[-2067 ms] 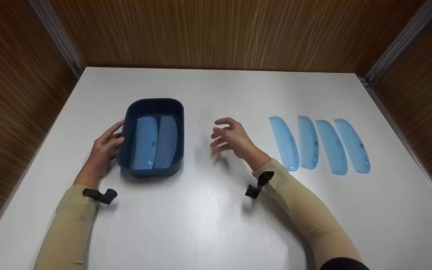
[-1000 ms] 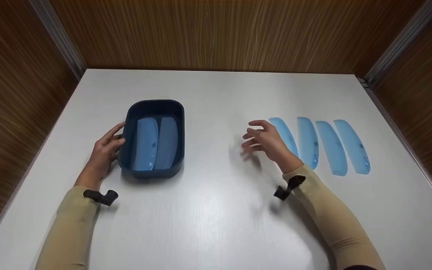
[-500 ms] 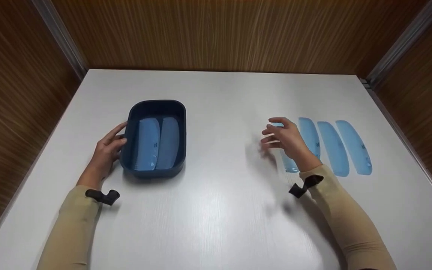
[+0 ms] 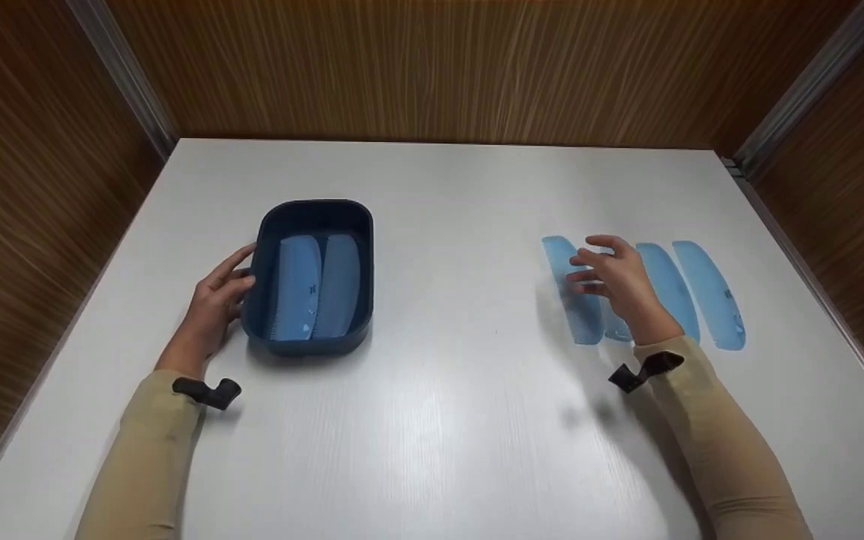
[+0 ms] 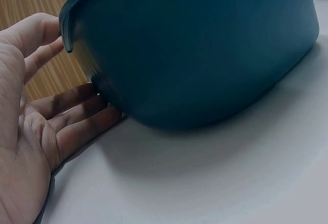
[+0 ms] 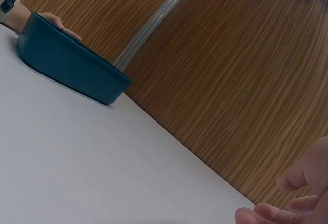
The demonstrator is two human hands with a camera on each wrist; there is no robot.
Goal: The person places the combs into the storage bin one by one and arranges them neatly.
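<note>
Already two combs (image 4: 312,289) lie in the bin (image 4: 317,211) by the flat left hand (image 4: 214,307); four combs (image 4: 672,289) wait under the relaxed, empty right hand (image 4: 619,281).

head: high, looking down | wrists: low, close, level | shared: blue bin (image 4: 316,277)

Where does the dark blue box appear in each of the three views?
Head: box left of centre, left hand on its left wall.
Left wrist: box fills the upper frame, fingers against it.
Right wrist: box upper left.
Shared landmark: white table.
</note>
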